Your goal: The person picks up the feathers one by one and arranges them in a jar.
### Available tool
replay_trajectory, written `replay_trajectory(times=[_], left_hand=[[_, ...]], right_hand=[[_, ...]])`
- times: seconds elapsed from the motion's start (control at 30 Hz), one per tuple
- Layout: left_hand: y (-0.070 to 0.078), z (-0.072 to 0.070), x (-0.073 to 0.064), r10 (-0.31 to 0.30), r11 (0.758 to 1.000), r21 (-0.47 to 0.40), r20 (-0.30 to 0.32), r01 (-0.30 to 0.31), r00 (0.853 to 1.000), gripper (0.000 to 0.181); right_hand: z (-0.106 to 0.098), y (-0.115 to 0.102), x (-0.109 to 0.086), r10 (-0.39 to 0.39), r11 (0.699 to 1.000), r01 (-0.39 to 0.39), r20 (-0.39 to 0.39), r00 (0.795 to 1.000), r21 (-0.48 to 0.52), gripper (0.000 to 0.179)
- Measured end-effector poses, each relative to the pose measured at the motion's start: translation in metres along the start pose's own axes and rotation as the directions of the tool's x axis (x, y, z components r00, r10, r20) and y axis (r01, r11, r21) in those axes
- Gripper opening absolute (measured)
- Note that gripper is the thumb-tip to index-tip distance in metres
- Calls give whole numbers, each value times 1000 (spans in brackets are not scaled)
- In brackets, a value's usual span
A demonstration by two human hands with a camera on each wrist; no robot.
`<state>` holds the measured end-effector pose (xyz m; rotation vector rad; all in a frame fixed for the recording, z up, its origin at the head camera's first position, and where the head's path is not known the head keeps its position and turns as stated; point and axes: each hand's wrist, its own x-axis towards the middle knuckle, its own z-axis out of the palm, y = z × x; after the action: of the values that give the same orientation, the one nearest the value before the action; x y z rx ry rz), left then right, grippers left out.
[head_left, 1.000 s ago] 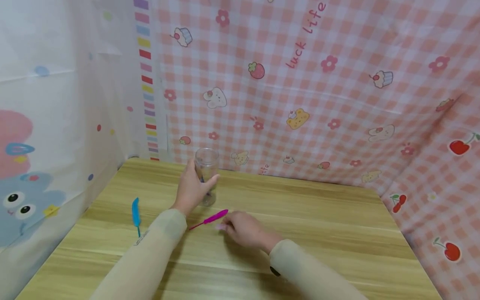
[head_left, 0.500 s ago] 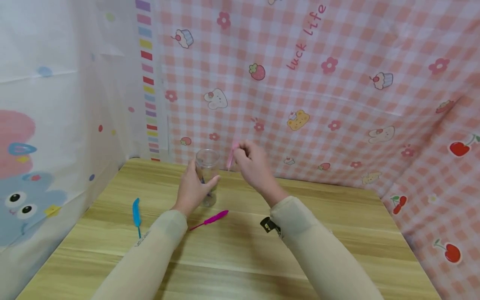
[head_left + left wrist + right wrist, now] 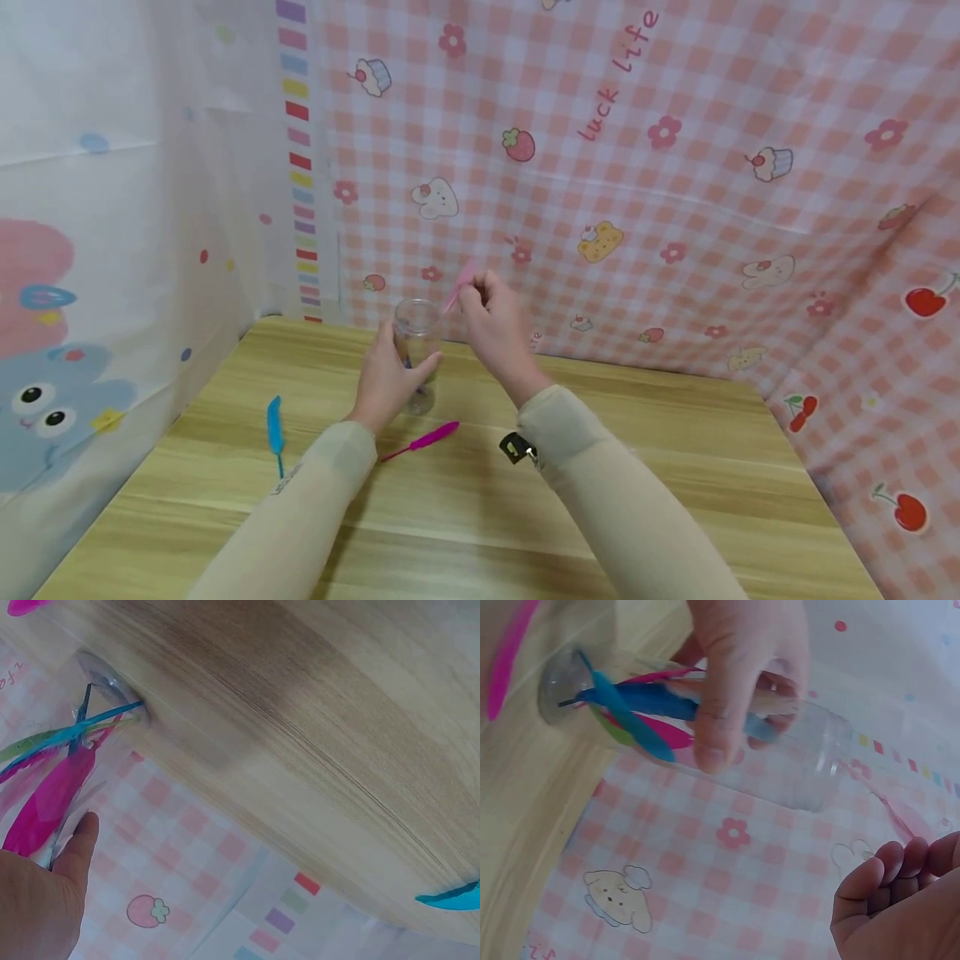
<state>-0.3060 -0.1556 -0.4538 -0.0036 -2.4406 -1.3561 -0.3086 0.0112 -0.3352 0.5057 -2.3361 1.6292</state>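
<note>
A clear plastic jar (image 3: pixel 417 393) stands upright on the table, and my left hand (image 3: pixel 384 377) grips it round its side. Inside it lean several coloured feathers (image 3: pixel 641 724), blue, magenta and green among them. My right hand (image 3: pixel 497 327) pinches a pale pink feather (image 3: pixel 460 286) at the right of the jar's mouth. In the right wrist view the bare quill of that feather points into the open rim (image 3: pixel 829 769). A magenta feather (image 3: pixel 435 435) lies on the table just in front of the jar.
A blue feather (image 3: pixel 275 427) lies at the left, beside my left sleeve (image 3: pixel 300 508). The wooden table (image 3: pixel 675 483) meets a pink checked cloth (image 3: pixel 555 200) right behind the jar. Another printed cloth (image 3: pixel 135 250) hangs on the left.
My right hand has lifted the pale pink feather from the table up to the jar's mouth, then shifted slightly left with the quill nearer the rim. My left hand has kept its hold.
</note>
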Motion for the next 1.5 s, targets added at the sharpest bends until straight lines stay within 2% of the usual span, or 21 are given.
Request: replay_trajectory(times=[0.13, 0.33, 0.77, 0.93, 1.27, 1.5], left_hand=[[-1, 0, -1, 4, 1000, -1, -10, -4, 1000, 60], [-1, 0, 0, 26, 1000, -4, -1, -26, 1000, 55], [1, 0, 0, 19, 1000, -5, 3, -19, 1000, 61], [1, -1, 0, 18, 1000, -10, 1, -18, 1000, 58], [1, -2, -1, 8, 1000, -7, 8, -8, 1000, 56], [2, -1, -1, 0, 1000, -7, 9, 0, 1000, 63]], right_hand=[[6, 7, -2, 19, 1000, -19, 47, 999, -4, 22], [11, 15, -5, 64, 997, -61, 56, 996, -51, 19], [10, 18, -7, 64, 998, -62, 78, 995, -27, 22], [11, 13, -7, 66, 998, -65, 87, 994, -15, 21], [18, 3, -3, -23, 1000, 24, 64, 998, -16, 23], [21, -3, -2, -61, 998, 61, 23, 998, 16, 22]])
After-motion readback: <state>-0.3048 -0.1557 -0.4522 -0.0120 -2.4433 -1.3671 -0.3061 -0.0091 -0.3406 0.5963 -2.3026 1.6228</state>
